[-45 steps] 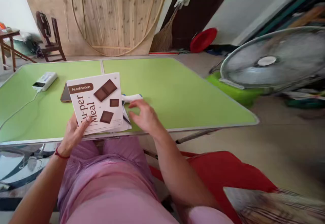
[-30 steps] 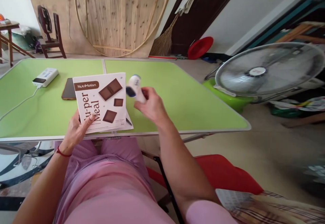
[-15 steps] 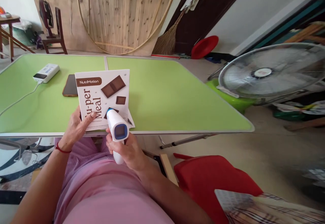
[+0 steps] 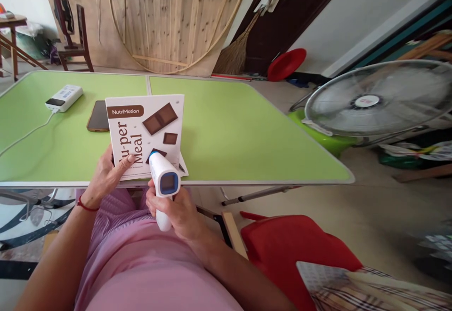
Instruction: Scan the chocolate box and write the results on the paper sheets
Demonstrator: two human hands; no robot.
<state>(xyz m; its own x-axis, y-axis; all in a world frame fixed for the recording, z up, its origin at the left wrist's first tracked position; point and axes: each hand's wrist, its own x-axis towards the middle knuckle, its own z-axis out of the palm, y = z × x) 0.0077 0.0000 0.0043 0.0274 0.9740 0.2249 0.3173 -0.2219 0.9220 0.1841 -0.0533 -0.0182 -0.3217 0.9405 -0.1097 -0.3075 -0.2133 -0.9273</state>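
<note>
My left hand (image 4: 112, 172) grips the lower left edge of a white box (image 4: 123, 153), its thumb on the front. The box stands tilted at the table's near edge, printed "NutriMotion" with pictures of chocolate. My right hand (image 4: 174, 207) is wrapped round the handle of a white infrared thermometer (image 4: 161, 166) with a blue-framed screen. The thermometer's blue tip points at the lower front of the box; whether it touches cannot be told. A sheet of paper (image 4: 183, 169) with a dark pen-like thing shows partly behind the box.
On the green folding table (image 4: 229, 132) lie a phone (image 4: 98, 116), partly hidden by the box, and a white power bank (image 4: 64, 98) with a cable. A large fan (image 4: 367, 101) stands to the right. A red chair (image 4: 282, 240) is at my right side.
The box has shifted very slightly to the right in view. Both hands keep their holds, and the thermometer stays pointed at the box.
</note>
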